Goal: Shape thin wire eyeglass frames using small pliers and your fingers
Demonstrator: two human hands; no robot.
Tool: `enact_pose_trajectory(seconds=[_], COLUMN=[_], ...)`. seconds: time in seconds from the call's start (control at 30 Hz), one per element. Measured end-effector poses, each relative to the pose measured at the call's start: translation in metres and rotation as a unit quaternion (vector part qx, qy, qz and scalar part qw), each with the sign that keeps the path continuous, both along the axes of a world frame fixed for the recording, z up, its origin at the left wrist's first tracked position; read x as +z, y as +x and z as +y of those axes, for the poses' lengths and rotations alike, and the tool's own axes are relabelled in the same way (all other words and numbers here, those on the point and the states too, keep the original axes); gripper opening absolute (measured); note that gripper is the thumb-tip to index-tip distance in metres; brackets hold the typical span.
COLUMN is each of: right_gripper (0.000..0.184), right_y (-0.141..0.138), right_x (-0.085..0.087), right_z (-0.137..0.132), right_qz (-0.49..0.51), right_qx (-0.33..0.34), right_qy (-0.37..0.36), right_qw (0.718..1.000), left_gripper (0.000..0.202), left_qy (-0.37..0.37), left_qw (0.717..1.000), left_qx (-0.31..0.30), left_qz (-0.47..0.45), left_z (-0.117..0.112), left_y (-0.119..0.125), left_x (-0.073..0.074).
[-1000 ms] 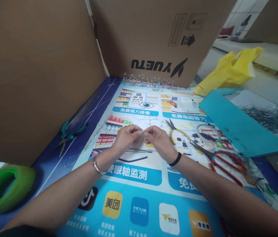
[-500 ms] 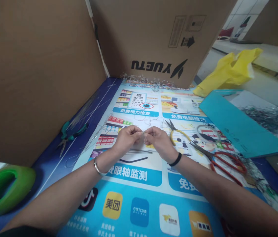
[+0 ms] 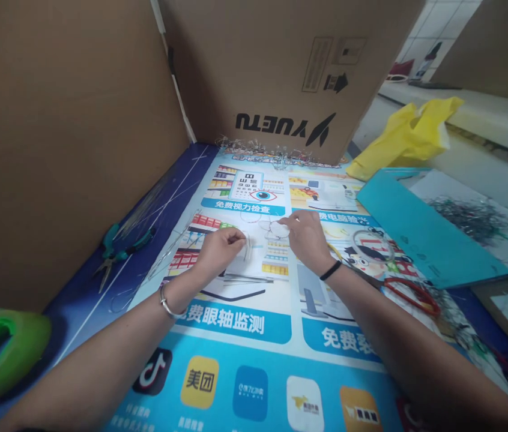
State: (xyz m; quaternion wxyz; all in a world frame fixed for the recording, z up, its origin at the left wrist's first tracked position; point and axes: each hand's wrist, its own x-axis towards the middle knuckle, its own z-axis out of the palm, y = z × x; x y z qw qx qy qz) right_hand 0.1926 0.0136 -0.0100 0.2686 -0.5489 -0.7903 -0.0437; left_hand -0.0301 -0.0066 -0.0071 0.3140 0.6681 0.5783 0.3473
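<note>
Basically, a thin wire (image 3: 248, 247) is mid-sheet, pinched btwn the L hand (image 3: 218, 252)'s thumb & fingers, ends hanging. R hand (image 3: 309, 237) is near it, fingers narrow over the wire loops (image 3: 269, 228); can't tell if they grip one. Straight wires (image 3: 254, 279) lie just below. Under all that: printed sheet (image 3: 254, 351), blue & white w/ Chinese text + app icons, on the worktop (image 3: 78, 306).

R side: yellow handle (image 3: 337, 251) & red-handled scissors (image 3: 432, 300), both partly hidden by the R hand/arm; blue folder (image 3: 416, 231) w/ tangled wire bits (image 3: 470, 216). L side: teal pliers (image 3: 121, 249), green tape roll (image 3: 33, 342) nr the edge.

Cardboard (image 3: 245, 66) stands L & back, "YUETU" upside down, more wire scraps (image 3: 276, 153) along its base. Bkgd R: yellow bag (image 3: 405, 135), pale ledge (image 3: 501, 108) w/ bottle (image 3: 429, 61), tiled wall (image 3: 443, 24).
</note>
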Motion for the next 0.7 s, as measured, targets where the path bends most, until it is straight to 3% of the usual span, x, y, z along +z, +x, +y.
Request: enact_pose_trajectory(seconds=[0.17, 0.4, 0.7], right_gripper=[0.048, 0.049, 0.047], right_y=[0.004, -0.001, 0.0], right_x=[-0.011, -0.008, -0.009], right_z=[0.006, 0.0, 0.001], right_qz=[-0.041, -0.082, -0.069], right_qx=[0.0, 0.004, 0.011], right_qy=[-0.013, -0.03, -0.03], right_qw=[0.999, 0.996, 0.997], left_gripper=[0.012, 0.014, 0.015], left_qy=[0.031, 0.024, -0.007], left_qw=[0.995, 0.986, 0.983], left_qx=[-0.009, -0.02, -0.045], left_qz=[0.095, 0.165, 0.175], left_z=[0.004, 0.002, 0.002], left_y=[-0.007, -0.011, -0.014], left_x=[-0.001, 0.005, 0.011])
